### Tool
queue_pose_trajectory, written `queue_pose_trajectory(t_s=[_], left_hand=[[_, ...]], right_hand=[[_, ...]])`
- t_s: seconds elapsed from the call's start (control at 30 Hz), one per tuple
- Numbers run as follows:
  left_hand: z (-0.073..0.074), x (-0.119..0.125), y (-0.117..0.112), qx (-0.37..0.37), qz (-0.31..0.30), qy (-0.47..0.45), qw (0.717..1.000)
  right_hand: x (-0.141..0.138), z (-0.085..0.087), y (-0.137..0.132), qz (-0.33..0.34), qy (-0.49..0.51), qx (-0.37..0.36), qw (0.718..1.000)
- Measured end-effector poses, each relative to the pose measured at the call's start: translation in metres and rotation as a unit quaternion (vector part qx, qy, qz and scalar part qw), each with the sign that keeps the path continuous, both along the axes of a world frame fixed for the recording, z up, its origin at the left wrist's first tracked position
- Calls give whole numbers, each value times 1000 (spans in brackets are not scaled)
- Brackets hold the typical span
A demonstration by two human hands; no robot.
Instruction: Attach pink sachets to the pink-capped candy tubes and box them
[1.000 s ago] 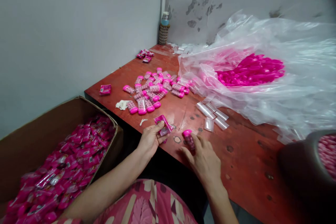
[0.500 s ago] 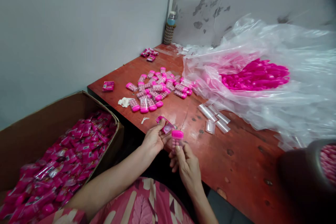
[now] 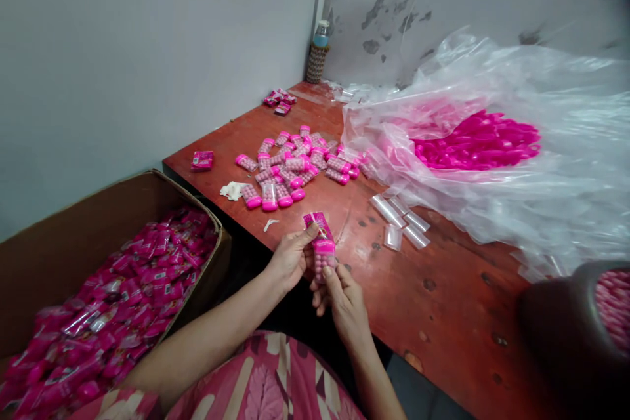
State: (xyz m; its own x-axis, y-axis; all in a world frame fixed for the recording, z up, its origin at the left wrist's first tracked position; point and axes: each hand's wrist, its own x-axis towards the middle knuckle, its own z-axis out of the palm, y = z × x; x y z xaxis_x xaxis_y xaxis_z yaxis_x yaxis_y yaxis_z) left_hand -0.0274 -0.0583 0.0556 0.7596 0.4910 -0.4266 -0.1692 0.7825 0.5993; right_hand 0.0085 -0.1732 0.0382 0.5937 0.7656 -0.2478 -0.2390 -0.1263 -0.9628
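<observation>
Between thumb and fingers, my left hand [image 3: 291, 256] pinches a pink printed wrapper sleeve [image 3: 317, 222] over the table's front edge. My right hand [image 3: 344, 298] grips a clear candy container [image 3: 323, 266] filled with small pink balls, its pink cap pointing up. The cap end meets the lower end of the sleeve; how far it sits inside I cannot tell. Beyond my hands, a cluster of similar filled candy containers [image 3: 295, 163] lies on the red table [image 3: 374, 289]. Several clear empty tubes [image 3: 401, 220] lie to the right.
At left stands a cardboard box [image 3: 197, 200] of wrapped pink packs [image 3: 142, 295]. A large plastic bag [image 3: 556, 203] holds pink caps [image 3: 482, 141]. A dark pot [image 3: 556, 321] of pink balls stands at right. A bottle [image 3: 319, 52] stands in the corner; flat pink wrappers [image 3: 202, 161] lie near the left edge.
My right hand has moved slightly left and brought the candy container's cap to the sleeve. My left hand has turned the sleeve more upright, and the two now meet.
</observation>
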Motion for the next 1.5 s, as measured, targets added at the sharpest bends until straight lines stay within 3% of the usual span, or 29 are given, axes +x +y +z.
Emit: queue_pose_trajectory(t_s=[0.27, 0.4, 0.53, 0.7, 0.8, 0.9, 1.1, 1.23, 1.4, 1.5], left_hand=[[-4, -5, -5, 115, -90, 40, 988], [-6, -7, -5, 133, -134, 37, 981], [-5, -7, -4, 141, -129, 32, 981], [-4, -7, -4, 128, -87, 44, 987], [-4, -10, -4, 114, -129, 25, 985], [-4, -13, -4, 98, -156, -5, 983], [-4, -18, 0, 91, -61, 34, 993], [-7, -19, -6, 65, -67, 31, 995], [-7, -26, -16, 35, -74, 5, 997], [3, -47, -6, 52, -11, -5, 999]], right_hand=[[1, -6, -1, -25, -93, -15, 995], [3, -5, -2, -27, -115, -27, 993], [4, -2, -2, -3, -60, -4, 998], [4, 1, -5, -44, -167, -54, 984], [5, -4, -5, -10, -45, 0, 999], [4, -10, -2, -3, 81, 68, 994], [1, -10, -3, -9, 99, 107, 989], [6, -10, -4, -42, 118, 118, 985], [8, -8, 12, -59, 133, 126, 981], [8, -2, 21, -22, 129, 113, 985]])
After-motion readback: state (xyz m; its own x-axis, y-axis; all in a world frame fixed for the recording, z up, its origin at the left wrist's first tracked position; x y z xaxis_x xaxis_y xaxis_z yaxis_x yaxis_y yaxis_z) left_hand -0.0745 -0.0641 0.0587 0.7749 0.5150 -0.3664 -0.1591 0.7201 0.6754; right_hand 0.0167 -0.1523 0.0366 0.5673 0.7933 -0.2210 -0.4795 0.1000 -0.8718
